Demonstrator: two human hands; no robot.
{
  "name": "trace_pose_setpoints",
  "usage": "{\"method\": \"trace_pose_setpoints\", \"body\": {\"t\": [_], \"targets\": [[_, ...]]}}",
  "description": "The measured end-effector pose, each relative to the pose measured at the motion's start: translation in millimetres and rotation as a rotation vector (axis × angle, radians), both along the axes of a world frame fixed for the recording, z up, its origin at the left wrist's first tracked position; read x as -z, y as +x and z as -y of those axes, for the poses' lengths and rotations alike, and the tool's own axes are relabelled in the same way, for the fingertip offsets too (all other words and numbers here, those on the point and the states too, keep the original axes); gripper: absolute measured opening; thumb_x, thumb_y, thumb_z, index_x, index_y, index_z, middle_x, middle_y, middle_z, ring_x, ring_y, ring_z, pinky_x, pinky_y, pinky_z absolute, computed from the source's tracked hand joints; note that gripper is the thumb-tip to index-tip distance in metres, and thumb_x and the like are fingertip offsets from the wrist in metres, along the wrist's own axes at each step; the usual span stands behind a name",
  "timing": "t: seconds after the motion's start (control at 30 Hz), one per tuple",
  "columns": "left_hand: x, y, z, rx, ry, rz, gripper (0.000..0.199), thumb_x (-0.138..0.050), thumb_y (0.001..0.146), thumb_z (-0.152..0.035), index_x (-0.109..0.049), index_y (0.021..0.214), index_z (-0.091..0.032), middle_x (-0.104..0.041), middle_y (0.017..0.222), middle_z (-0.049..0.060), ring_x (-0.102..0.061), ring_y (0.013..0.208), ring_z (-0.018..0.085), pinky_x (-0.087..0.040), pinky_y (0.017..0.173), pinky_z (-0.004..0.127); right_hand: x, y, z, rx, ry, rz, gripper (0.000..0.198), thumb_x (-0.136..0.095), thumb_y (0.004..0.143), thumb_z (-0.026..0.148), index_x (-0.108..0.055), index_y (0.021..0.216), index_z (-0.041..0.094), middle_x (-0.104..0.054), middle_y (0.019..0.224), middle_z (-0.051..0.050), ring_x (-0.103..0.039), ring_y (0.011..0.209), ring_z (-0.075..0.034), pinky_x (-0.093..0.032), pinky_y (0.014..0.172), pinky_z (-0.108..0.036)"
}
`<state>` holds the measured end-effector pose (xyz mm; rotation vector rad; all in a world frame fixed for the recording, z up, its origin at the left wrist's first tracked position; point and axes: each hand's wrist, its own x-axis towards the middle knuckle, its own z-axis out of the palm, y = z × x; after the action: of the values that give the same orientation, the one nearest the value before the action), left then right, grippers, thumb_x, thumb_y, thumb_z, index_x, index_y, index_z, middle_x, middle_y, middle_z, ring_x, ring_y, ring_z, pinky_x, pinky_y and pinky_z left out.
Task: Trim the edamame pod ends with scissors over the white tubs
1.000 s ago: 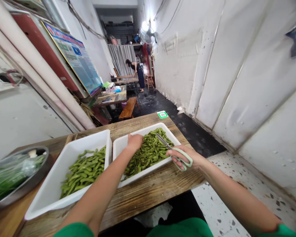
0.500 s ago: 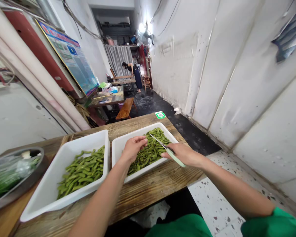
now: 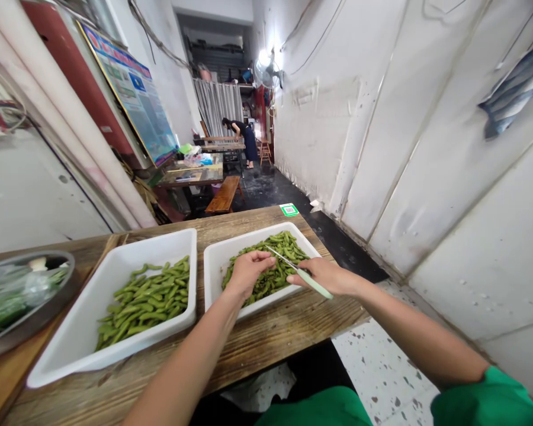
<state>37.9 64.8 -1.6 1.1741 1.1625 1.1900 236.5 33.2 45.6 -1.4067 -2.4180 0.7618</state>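
Scissors point(image 3: 311, 282): pale green handle, metal blades; long axis diagonal, tips forward-left, just beside left hand point(image 3: 251, 272). Right hand point(image 3: 326, 274) grips them; left's fingers bunched, can't tell if holding anything.

On your worktop point(image 3: 302, 319), the left tray point(image 3: 86, 305) and right tray point(image 3: 215, 260) sit side by side, pods point(image 3: 153, 302) in each, scissors point(image 3: 311, 281) reaching over the right one. Left of both is a bowl point(image 3: 35, 314); near the far right corner, a card point(image 3: 288, 210). Beyond stands a bench point(image 3: 222, 195).
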Motion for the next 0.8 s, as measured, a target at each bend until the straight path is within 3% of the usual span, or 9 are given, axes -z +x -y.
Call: {"method": "trace_pose_setpoints", "body": {"t": [0.13,0.23,0.33,0.43,0.57,0.7,0.8], "targets": [[5.7,1.4,0.4,0.028,-0.038,-0.189,0.019,-0.073,0.053,-0.025,-0.065,0.065,-0.012,-0.062,0.055,0.0,-0.052,0.051,0.01,-0.038,0.055,0.023,2.5,3.8,-4.1,-0.003,-0.192,0.024,0.049,-0.054,0.069,0.062,-0.053,0.06,0.014,-0.05,0.05,0.0,-0.049,0.048,-0.012,-0.034,0.044,-0.02],[7.7,2.6,-0.4,0.01,-0.072,-0.221,0.016,-0.074,0.051,-0.022,-0.064,0.061,-0.013,-0.059,0.053,-0.001,-0.048,0.048,0.008,-0.037,0.052,0.022,2.4,7.9,-5.4,0.028,-0.379,-0.029,0.047,-0.057,0.066,0.062,-0.049,0.06,0.016,-0.043,0.041,0.003,-0.043,0.036,-0.009,-0.033,0.036,-0.019],[7.6,1.2,-3.2,0.006,-0.172,-0.057,0.019,-0.075,0.053,-0.02,-0.062,0.065,-0.013,-0.056,0.051,-0.004,-0.045,0.043,0.006,-0.034,0.044,0.019,2.0,12.7,-6.7,0.071,-0.479,-0.141,0.047,-0.06,0.064,0.061,-0.046,0.061,0.017,-0.042,0.041,0.005,-0.042,0.033,-0.008,-0.033,0.032,-0.018],[6.4,-2.7,-7.7,0.01,-0.284,0.3,0.017,-0.073,0.059,-0.013,-0.058,0.068,-0.014,-0.058,0.057,-0.002,-0.055,0.051,0.007,-0.044,0.048,0.017,2.9,17.1,-7.4,0.061,-0.559,-0.301,0.047,-0.058,0.066,0.062,-0.043,0.064,0.017,-0.045,0.049,0.005,-0.044,0.035,-0.007,-0.037,0.032,-0.018],[5.0,-7.0,-12.1,-0.001,-0.339,0.575,0.013,-0.066,0.067,-0.004,-0.055,0.067,-0.012,-0.064,0.068,0.004,-0.064,0.073,0.014,-0.053,0.066,0.021,5.5,19.4,-4.2,0.011,-0.562,-0.323,0.047,-0.05,0.071,0.064,-0.042,0.07,0.017,-0.047,0.056,0.004,-0.048,0.039,-0.007,-0.04,0.034,-0.018],[4.7,-6.7,-11.3,0.019,-0.333,0.57,0.009,-0.063,0.07,-0.005,-0.055,0.069,-0.01,-0.064,0.066,0.005,-0.065,0.069,0.013,-0.054,0.062,0.018,5.3,15.9,0.7,0.031,-0.478,-0.257,0.047,-0.054,0.069,0.063,-0.041,0.071,0.018,-0.046,0.053,0.005,-0.049,0.04,-0.008,-0.04,0.034,-0.018],[3.7,-4.5,-8.3,0.043,-0.3,0.548,0.012,-0.064,0.07,-0.006,-0.054,0.066,-0.011,-0.063,0.064,0.004,-0.065,0.068,0.012,-0.054,0.063,0.017,1.9,10.6,2.4,0.036,-0.496,-0.279,0.047,-0.053,0.069,0.064,-0.041,0.07,0.018,-0.045,0.053,0.004,-0.047,0.039,-0.008,-0.04,0.034,-0.018]]}}
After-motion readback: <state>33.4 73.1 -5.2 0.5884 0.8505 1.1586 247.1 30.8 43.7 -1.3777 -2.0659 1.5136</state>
